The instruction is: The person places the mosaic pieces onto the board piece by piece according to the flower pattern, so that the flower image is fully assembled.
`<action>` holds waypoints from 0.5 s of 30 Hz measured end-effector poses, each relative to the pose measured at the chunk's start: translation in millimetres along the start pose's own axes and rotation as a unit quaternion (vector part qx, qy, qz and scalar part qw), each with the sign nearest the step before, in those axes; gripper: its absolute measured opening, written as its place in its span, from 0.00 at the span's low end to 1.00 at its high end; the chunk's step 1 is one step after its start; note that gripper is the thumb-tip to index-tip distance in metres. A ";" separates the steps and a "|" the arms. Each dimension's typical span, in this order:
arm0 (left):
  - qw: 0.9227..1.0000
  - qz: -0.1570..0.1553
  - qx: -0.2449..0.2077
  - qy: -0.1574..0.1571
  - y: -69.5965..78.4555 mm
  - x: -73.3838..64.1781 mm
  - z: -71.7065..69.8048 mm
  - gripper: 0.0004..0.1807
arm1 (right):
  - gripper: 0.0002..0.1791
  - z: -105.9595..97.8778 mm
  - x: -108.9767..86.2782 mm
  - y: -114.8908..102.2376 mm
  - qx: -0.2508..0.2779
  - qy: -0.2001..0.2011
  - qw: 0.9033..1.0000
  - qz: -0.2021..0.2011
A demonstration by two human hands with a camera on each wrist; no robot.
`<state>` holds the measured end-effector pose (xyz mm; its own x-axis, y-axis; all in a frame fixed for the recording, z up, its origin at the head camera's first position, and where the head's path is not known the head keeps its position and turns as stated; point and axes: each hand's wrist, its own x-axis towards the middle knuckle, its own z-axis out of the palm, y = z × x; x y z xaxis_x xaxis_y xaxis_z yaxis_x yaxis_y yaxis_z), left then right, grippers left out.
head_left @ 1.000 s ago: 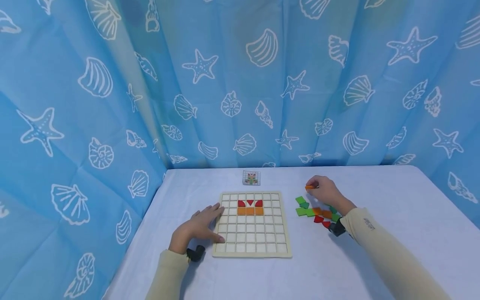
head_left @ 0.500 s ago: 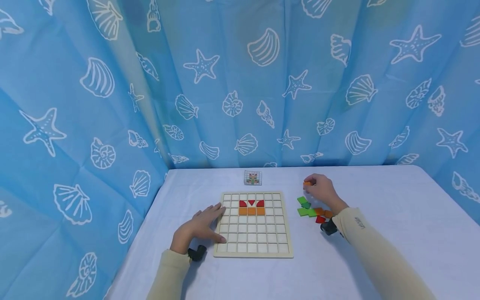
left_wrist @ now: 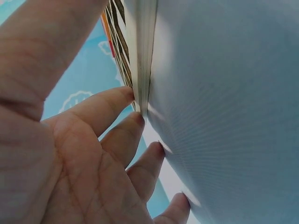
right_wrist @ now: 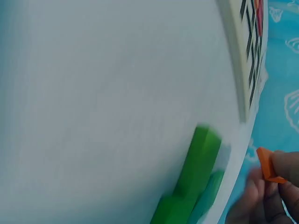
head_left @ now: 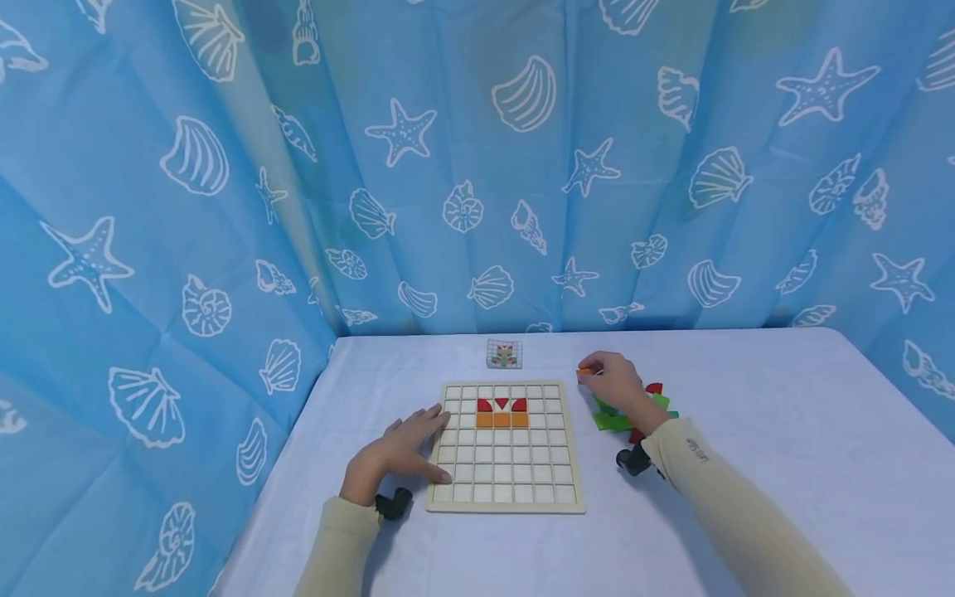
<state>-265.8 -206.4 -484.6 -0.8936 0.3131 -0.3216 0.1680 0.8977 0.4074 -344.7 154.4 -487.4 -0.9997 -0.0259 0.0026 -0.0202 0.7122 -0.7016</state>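
Note:
In the head view, my left hand (head_left: 399,448) rests with fingers spread along the left edge of a pale square grid board (head_left: 501,473). In the left wrist view, fingertips touch the board's side (left_wrist: 142,56) and the cloth. My right hand (head_left: 618,388) pinches an orange tile (right_wrist: 266,163) between thumb and fingers, above the table to the right of the board's upper corner. Three orange square tiles (head_left: 502,420) lie in a row on the board, with three red tiles (head_left: 485,405) in the row above: a triangle between two rounded pieces.
Loose green tiles (head_left: 613,423) and red tiles (head_left: 654,387) lie right of the board, partly hidden under my right hand and forearm. A small card (head_left: 504,354) with a coloured grid pattern lies behind the board. A blue shell-print curtain (head_left: 462,207) borders the white-covered table.
My right hand has moved left toward the board, carrying the orange tile and uncovering red and green tiles at the pile's right side. My left hand stays at the board's edge.

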 end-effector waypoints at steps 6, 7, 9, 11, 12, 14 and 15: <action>1.000 0.006 -0.001 0.002 -0.9 0.4 0.3 0.59 | 0.11 10.7 -0.5 -13.4 0.000 -0.001 1.000 -0.021; 1.000 0.006 -0.001 0.002 -1.1 0.4 0.2 0.59 | 0.12 12.4 -0.9 -16.0 0.001 -0.003 1.000 -0.022; 1.000 0.006 -0.002 0.002 -1.3 0.5 0.2 0.59 | 0.12 15.9 -1.8 -20.9 0.000 -0.007 1.000 -0.022; 1.000 0.007 -0.002 0.001 -1.0 0.2 0.0 0.59 | 0.13 19.0 -2.8 -25.9 0.002 -0.011 1.000 -0.025; 1.000 0.006 -0.003 0.002 -1.0 0.1 -0.1 0.59 | 0.14 20.3 -3.7 -28.1 0.003 -0.013 0.999 -0.029; 1.000 0.006 -0.003 0.002 -1.0 0.2 -0.3 0.59 | 0.14 23.2 -4.8 -32.4 0.005 -0.016 0.999 -0.039; 1.000 0.006 -0.003 0.002 -1.0 0.2 -0.4 0.59 | 0.14 24.3 -5.7 -35.2 0.007 -0.018 0.999 -0.044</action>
<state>-266.3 -207.3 -484.8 -0.8932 0.3221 -0.3138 0.1756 0.8922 0.4160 -337.9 112.5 -480.0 -0.9927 -0.1143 0.0394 -0.1084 0.6966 -0.7092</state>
